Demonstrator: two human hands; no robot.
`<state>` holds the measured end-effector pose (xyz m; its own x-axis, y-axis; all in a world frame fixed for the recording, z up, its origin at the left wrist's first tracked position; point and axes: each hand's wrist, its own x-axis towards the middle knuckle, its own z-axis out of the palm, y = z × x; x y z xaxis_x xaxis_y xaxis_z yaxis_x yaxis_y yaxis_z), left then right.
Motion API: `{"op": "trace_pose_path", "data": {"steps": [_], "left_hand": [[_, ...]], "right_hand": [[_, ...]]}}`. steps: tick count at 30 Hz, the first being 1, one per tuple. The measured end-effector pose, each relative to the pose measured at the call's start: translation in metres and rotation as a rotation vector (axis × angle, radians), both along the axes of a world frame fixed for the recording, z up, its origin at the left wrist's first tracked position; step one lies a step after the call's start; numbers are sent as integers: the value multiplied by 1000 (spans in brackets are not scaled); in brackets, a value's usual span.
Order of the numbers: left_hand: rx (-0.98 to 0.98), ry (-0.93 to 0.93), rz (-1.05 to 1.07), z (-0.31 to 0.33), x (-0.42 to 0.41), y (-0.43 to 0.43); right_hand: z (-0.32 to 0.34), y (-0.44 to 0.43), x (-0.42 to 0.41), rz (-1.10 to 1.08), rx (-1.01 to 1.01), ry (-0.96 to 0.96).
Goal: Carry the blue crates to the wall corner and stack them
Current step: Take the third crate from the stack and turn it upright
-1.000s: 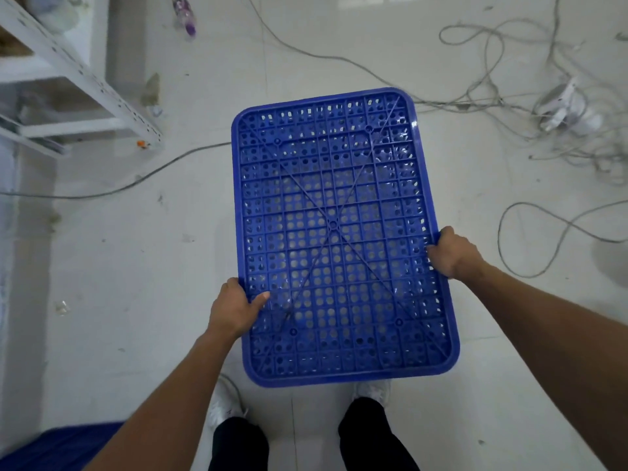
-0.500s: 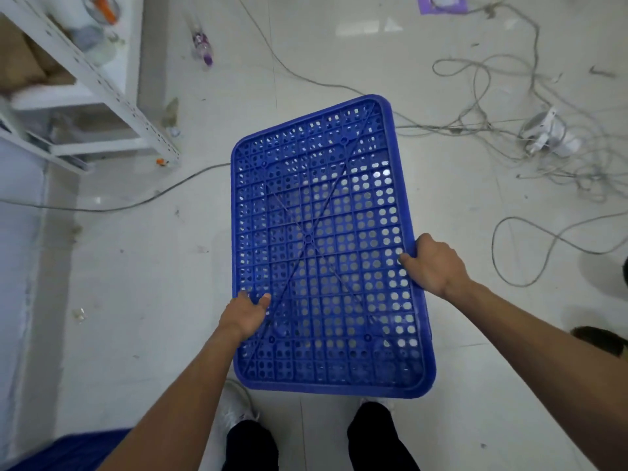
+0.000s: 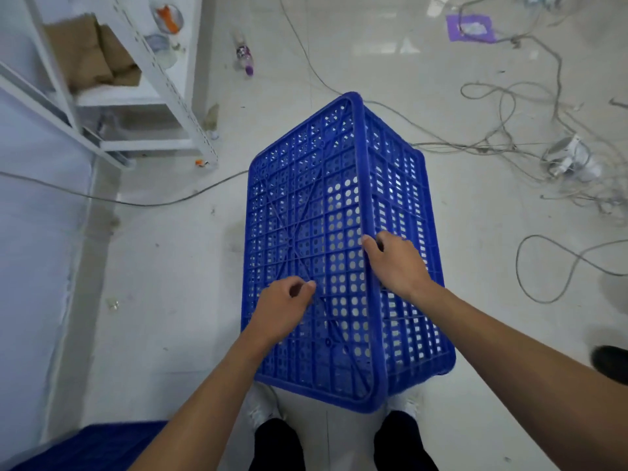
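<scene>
While it hangs tilted, crate [image 3: 306, 215]: likely light, stiff.
Left hand [image 3: 282, 311]: fingers [image 3: 307, 284] hooked in base holes.
Right hand [image 3: 397, 263]: fingers clamp the edge.

Bright even light, floor [image 3: 390, 45] glare, blurred and bowed edges.

The crate [image 3: 306, 215] is between the shelving [image 3: 163, 79] on its left and the cables [image 3: 475, 148] on its right.
</scene>
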<state>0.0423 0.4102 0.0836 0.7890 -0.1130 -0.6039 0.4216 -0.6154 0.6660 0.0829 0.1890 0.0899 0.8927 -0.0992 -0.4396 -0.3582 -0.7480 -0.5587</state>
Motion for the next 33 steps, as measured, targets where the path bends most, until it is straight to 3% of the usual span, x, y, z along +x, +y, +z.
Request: {"op": "trace_pose_path", "data": {"steps": [6,12,17,20,23,26,30,33], "left_hand": [[-109,-82,43,20,-11,10],[287,-180,63,0,-9,53],[345,-94,123,-18,-1,120],[319,-60,122,-29,3,152],[297,-36,129,-39,4,172],[279,-33,137,-48,7,186],[272,38,149,-58,17,206],[304,77,186,-67,22,219]], "right_hand": [[7,67,11,49,82,32],[-3,136,22,257,158,158],[-18,186,15,311,238,239],[-26,198,3,205,191,123],[-37,189,-6,-61,153,6],[-47,157,-10,-217,-44,-154],[-60,117,-15,-102,-353,-194],[-70,106,-16,-76,-366,-143]]}}
